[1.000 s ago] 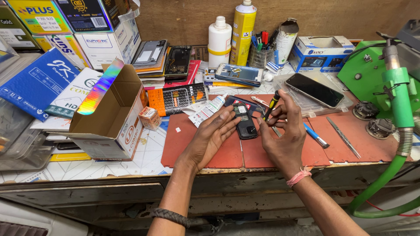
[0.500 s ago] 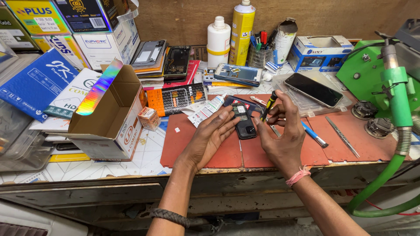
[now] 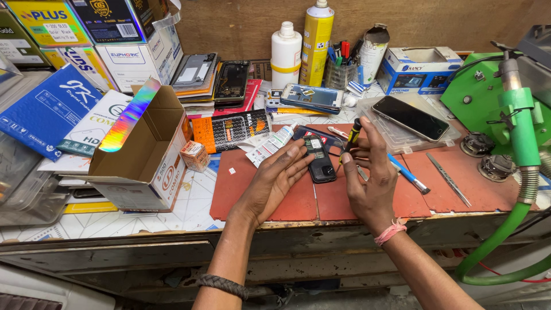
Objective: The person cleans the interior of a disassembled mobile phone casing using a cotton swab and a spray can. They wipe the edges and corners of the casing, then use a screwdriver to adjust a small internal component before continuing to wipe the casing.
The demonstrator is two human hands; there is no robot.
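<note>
A small dark phone with its back cover off [image 3: 319, 158] lies on the red work mat [image 3: 442, 178]. My left hand [image 3: 274, 179] rests flat on the mat, its fingertips steadying the phone's left side. My right hand [image 3: 369, 172] grips a black screwdriver with a yellow-green band [image 3: 350, 138], held upright just right of the phone, tip pointing down toward it. A pink band circles my right wrist and a dark braided band my left forearm.
An open cardboard box [image 3: 143, 155] stands at the left. A small glue tube [image 3: 274, 143], a blue-handled tool [image 3: 408, 174] and metal tweezers [image 3: 449, 179] lie on the mat. A black smartphone [image 3: 410, 117] sits on a clear tray. Bottles, boxes and a green machine [image 3: 511, 109] crowd the back and right.
My hands have shifted slightly around the phone; the left hand now lies flatter along its side. The screwdriver stays upright in my right hand.
</note>
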